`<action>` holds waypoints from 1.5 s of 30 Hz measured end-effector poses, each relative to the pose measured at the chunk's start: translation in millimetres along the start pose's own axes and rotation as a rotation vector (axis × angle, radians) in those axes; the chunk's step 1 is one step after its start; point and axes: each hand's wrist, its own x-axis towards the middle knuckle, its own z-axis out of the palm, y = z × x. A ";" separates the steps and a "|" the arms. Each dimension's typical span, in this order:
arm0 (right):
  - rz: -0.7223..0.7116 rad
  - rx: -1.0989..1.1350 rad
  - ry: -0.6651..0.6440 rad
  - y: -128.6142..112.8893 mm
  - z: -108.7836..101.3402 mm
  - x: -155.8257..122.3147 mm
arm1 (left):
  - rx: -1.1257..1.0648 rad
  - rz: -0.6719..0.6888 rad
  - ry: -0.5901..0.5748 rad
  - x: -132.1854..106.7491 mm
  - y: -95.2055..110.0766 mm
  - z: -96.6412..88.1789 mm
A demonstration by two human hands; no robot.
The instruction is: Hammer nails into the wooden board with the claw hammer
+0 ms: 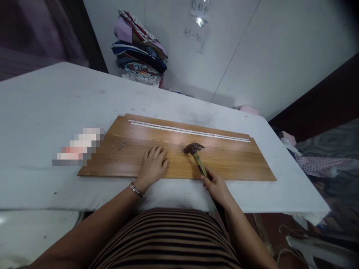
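A brown wooden board (235, 160) lies flat before me, with two white measuring strips (190, 132) running along its far side. My right hand (217, 186) is wrapped round the handle of a claw hammer (199, 163), whose rusty head is over the middle of the board. Just beside the head runs a row of small dark marks or nails (203, 156), too small to tell which. My left hand (154, 163) rests flat on the board with its fingers stretched out, holding nothing. Several loose nails (122, 144) lie on the board's left part.
The board sits on a table with a white cover (70, 97). A blurred-out item (81, 147) lies left of the board. Folded clothes (140, 48) are stacked at the back against the wall, which bears handwritten paper signs (193, 35). Fabric (322, 164) hangs at the right.
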 end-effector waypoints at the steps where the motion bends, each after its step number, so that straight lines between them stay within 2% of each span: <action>1: 0.006 -0.003 -0.003 0.6 0.3 -0.1 | -0.004 0.001 -0.002 0.1 0.3 -0.4; 45: 0.014 -0.021 -0.011 2.1 -1.8 -2.2 | 0.034 -0.003 -0.028 1.0 -0.8 0.6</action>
